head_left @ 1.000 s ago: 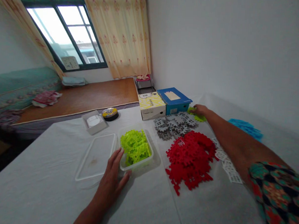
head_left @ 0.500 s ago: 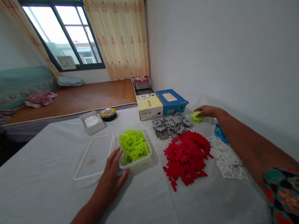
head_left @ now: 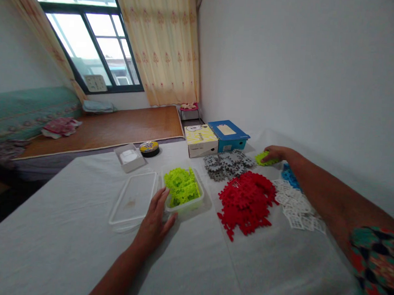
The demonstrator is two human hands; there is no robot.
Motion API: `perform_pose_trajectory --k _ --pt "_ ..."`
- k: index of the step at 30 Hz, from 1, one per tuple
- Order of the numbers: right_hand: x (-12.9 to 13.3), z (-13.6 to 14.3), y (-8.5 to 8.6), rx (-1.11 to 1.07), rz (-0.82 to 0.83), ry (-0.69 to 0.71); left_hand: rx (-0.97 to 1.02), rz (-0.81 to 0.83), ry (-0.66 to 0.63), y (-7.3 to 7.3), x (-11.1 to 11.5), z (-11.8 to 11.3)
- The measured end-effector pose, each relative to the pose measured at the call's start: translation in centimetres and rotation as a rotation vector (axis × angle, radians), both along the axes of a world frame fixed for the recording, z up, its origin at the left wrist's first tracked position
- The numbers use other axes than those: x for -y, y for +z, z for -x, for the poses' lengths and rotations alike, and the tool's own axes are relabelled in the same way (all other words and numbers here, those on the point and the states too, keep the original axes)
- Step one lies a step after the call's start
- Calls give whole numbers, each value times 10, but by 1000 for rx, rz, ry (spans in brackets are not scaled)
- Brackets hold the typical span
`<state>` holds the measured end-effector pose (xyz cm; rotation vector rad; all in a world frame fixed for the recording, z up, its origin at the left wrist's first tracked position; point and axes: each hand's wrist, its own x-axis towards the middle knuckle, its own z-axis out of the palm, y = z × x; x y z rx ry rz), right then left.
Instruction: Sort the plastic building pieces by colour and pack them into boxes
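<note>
A clear plastic container (head_left: 188, 205) holds a heap of lime-green interlocking plastic pieces (head_left: 181, 186). At its near left corner rests my left hand (head_left: 156, 217), fingers stretched out and thumb apart, touching the wall without gripping it. Over on the far right, my right hand (head_left: 277, 153) is closed on lime-green plastic pieces (head_left: 265, 158) at the tabletop; the fingertips are partly hidden. Left of that hand lies a pile of grey pieces (head_left: 227, 164). Nearer are a large red pile (head_left: 247, 202), a white pile (head_left: 297, 204) and a blue pile (head_left: 290, 175), partly covered by my right forearm.
A clear lid (head_left: 134, 197) lies left of the container. Behind it stand a small white box (head_left: 130, 158) and a round black-and-yellow tin (head_left: 149, 149). A yellow-and-white box (head_left: 201, 141) and a blue box (head_left: 228, 135) stand at the back, near the wall (head_left: 301, 73).
My right hand has shifted slightly and now covers more of the lime-green pieces. My left hand stays at the container. The whole view has turned a little left.
</note>
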<state>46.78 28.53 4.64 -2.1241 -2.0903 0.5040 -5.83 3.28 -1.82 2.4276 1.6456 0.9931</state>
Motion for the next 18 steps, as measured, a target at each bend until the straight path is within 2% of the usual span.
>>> perform_pose_trajectory --k 2,4,6,8,11,13,15,18 --pt "7 1 5 -38 33 -51 13 12 -3 0 1 -2" --pt "12 10 15 -84 -17 -83 23 32 -12 0 2 -4" --pt "18 33 31 -157 -80 -24 35 46 -17 1 3 -5" --pt "31 75 49 -243 -117 161 44 49 -15 1 2 -7" --pt "60 161 66 -292 -136 544 50 41 -23 0 2 -7" --pt "78 220 67 -287 -138 736 55 33 -35 -1 3 -7" --pt "88 267 62 -272 -115 873 63 31 -44 0 4 -7" --pt "89 309 53 -302 -139 977 88 22 -44 2 6 -6"
